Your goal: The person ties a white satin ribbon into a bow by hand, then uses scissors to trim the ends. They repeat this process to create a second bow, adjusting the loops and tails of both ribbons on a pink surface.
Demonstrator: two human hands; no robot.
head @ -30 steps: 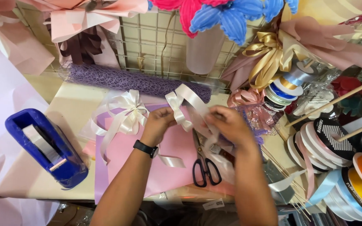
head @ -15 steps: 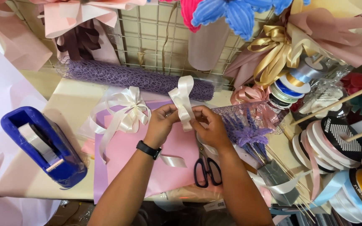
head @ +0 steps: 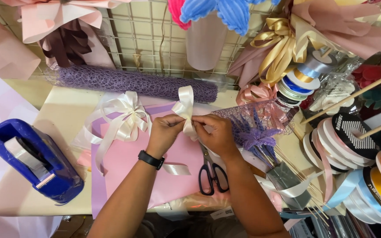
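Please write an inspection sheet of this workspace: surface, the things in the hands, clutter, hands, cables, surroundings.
Surface: pale table, mostly covered by pink paper sheet over a lilac sheet.
Things in hand: cream ribbon, folded into an upright loop, pinched at its base.
Clutter: finished cream bow; black scissors; blue tape dispenser; purple mesh roll; ribbon spools at right.
Hands: left hand and right hand both pinch the ribbon; black watch on the left wrist.
Cables: nothing seen.
Surroundings: wire grid behind, hung with paper flowers and a gold bow.
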